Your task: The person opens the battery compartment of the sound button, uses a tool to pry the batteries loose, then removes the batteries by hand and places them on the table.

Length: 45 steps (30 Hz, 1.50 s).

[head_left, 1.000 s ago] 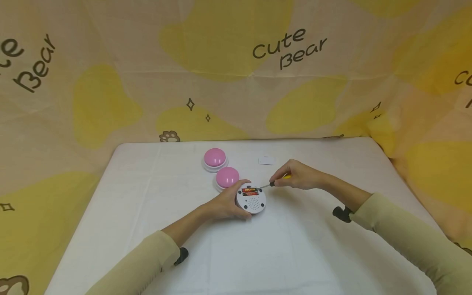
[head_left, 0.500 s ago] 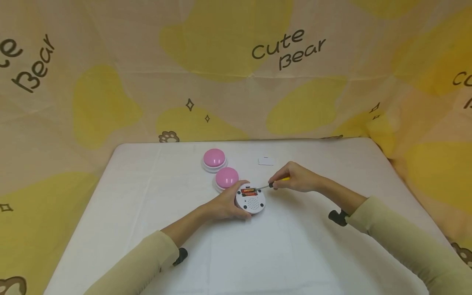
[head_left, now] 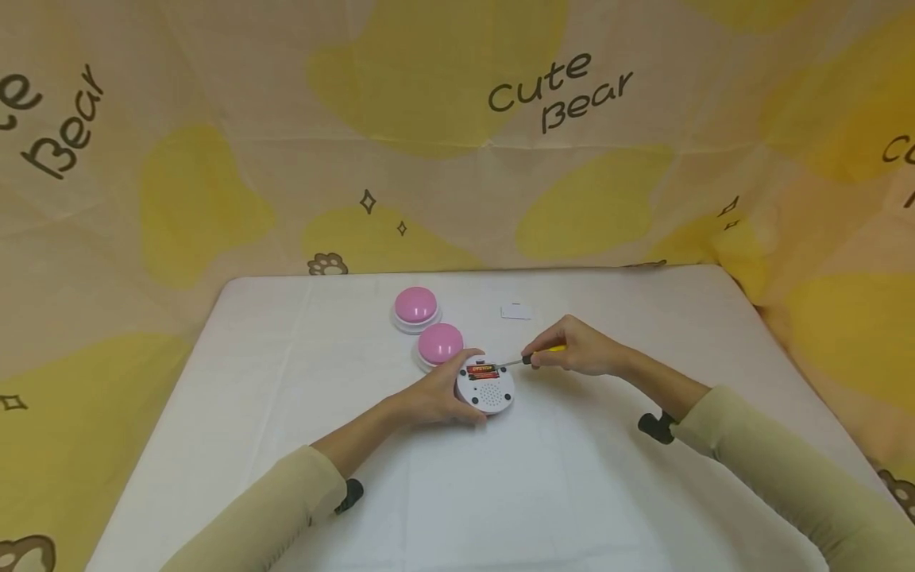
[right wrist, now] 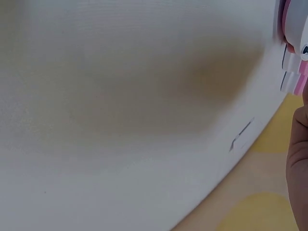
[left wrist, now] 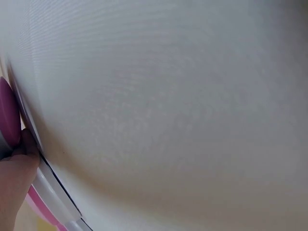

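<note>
My left hand (head_left: 436, 397) grips a round white push button (head_left: 492, 396) by its left side, with its underside turned up. Two red and black batteries (head_left: 482, 372) show in its uncovered compartment, above a patch of speaker holes. From the right, my right hand (head_left: 581, 349) pinches a screwdriver (head_left: 527, 359) with a yellow and black handle. The thin metal shaft reaches to the right end of the batteries; whether its tip touches them I cannot tell. Only part of the left hand (left wrist: 18, 179) shows in the left wrist view, and of the right hand (right wrist: 299, 163) in the right wrist view.
Just behind the held button stands a pink-domed button (head_left: 440, 343) on a white base, with another pink button (head_left: 415, 305) farther back. A small white cover (head_left: 515, 311) lies toward the back of the white-covered table (head_left: 286, 357). A patterned curtain (head_left: 429, 119) hangs behind.
The right hand and forearm have shifted slightly down, the screwdriver tip staying by the batteries. The left hand keeps its grip on the push button in nearly the same place.
</note>
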Tool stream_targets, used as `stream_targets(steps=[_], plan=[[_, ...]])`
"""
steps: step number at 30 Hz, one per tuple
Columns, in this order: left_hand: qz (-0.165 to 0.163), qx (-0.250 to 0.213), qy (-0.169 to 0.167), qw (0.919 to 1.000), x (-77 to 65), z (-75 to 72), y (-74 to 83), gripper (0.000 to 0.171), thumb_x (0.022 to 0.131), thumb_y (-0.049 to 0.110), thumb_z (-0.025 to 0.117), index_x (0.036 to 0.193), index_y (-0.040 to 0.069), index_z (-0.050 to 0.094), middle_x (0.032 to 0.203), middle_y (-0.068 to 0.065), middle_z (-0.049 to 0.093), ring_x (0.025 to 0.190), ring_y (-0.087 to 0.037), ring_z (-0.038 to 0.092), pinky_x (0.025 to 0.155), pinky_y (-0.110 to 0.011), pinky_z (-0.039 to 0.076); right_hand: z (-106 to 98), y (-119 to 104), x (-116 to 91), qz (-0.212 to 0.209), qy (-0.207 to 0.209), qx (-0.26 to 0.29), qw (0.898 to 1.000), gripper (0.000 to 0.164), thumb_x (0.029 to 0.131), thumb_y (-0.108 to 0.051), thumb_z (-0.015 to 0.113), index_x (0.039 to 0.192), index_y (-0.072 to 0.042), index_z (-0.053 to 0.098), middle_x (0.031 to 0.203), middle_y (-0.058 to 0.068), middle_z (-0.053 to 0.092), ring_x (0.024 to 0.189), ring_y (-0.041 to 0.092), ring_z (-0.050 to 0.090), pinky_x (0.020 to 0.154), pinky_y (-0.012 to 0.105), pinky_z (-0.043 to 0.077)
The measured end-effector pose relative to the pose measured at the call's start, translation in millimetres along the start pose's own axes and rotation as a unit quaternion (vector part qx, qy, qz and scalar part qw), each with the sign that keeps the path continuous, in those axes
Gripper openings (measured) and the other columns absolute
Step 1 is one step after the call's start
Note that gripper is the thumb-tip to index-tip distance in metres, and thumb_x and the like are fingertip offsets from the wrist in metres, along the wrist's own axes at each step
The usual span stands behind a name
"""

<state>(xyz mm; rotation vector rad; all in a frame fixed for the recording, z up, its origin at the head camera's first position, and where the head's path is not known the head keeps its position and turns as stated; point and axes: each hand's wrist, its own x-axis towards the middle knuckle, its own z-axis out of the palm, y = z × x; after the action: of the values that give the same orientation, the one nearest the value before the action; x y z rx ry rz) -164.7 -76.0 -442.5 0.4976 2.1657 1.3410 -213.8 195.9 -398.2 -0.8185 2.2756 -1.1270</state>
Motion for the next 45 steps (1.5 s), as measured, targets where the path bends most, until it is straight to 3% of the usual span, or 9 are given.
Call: stream_targets(steps=[2,5,14,21,29,45], plan=[[0.001,-0.005,-0.001,1.0,0.0,0.1,0.0,0.099,0.065,0.025,0.085,0.143,0.024,0.024,0.127,0.004,0.047,0.115,-0.014,0.044,0.104,-0.04,0.029,0.2,1.0,-0.5,0.004,0.003,0.002,1.0,0.022,0.086,-0.013,0.065,0.104,-0.002,0.07,0.093,0.012,0.07,0.073,0.016,0.055,0.052,0.021,0.037],[0.002,-0.004,-0.001,1.0,-0.1,-0.2,0.3,0.098,0.065,0.025,0.084,0.143,0.024,0.024,0.126,0.005,0.047,0.114,-0.014,0.044,0.103,-0.04,0.029,0.5,3.4,-0.8,0.008,0.008,0.005,1.0,0.021,0.085,-0.013,0.066,0.104,-0.004,0.07,0.091,0.012,0.07,0.068,0.016,0.05,0.045,0.022,0.027],[0.0,0.003,0.0,1.0,-0.1,-0.9,0.9,0.099,0.065,0.023,0.084,0.143,0.025,0.024,0.125,0.006,0.048,0.113,-0.013,0.045,0.102,-0.039,0.031,0.9,3.6,-2.0,0.002,0.012,0.009,1.0,0.021,0.085,-0.014,0.066,0.104,-0.004,0.07,0.091,0.011,0.07,0.082,0.02,0.057,0.058,0.023,0.037],[0.013,0.008,-0.002,0.9999,0.3,-1.7,-0.6,0.101,0.064,0.024,0.085,0.143,0.021,0.023,0.128,0.004,0.046,0.115,-0.013,0.044,0.104,-0.038,0.029,0.7,4.1,-2.1,0.004,0.009,0.018,1.0,0.02,0.085,-0.013,0.066,0.103,-0.005,0.071,0.089,0.014,0.069,0.07,0.016,0.05,0.047,0.021,0.029],[0.009,0.008,-0.002,0.9999,0.0,-1.9,-2.0,0.101,0.063,0.027,0.085,0.143,0.025,0.023,0.13,0.005,0.045,0.117,-0.012,0.043,0.104,-0.038,0.029,0.7,2.7,-2.9,0.015,0.008,0.023,1.0,0.02,0.085,-0.014,0.066,0.103,-0.006,0.071,0.087,0.015,0.068,0.06,0.013,0.042,0.045,0.02,0.029],[0.008,0.013,0.001,0.9999,-0.9,-0.8,-2.3,0.1,0.063,0.027,0.085,0.142,0.026,0.024,0.129,0.006,0.045,0.116,-0.012,0.043,0.103,-0.039,0.031,-4.3,4.7,-6.0,0.013,0.009,0.025,1.0,0.02,0.087,-0.017,0.065,0.104,-0.009,0.071,0.089,0.014,0.068,0.066,0.016,0.047,0.045,0.019,0.032]])
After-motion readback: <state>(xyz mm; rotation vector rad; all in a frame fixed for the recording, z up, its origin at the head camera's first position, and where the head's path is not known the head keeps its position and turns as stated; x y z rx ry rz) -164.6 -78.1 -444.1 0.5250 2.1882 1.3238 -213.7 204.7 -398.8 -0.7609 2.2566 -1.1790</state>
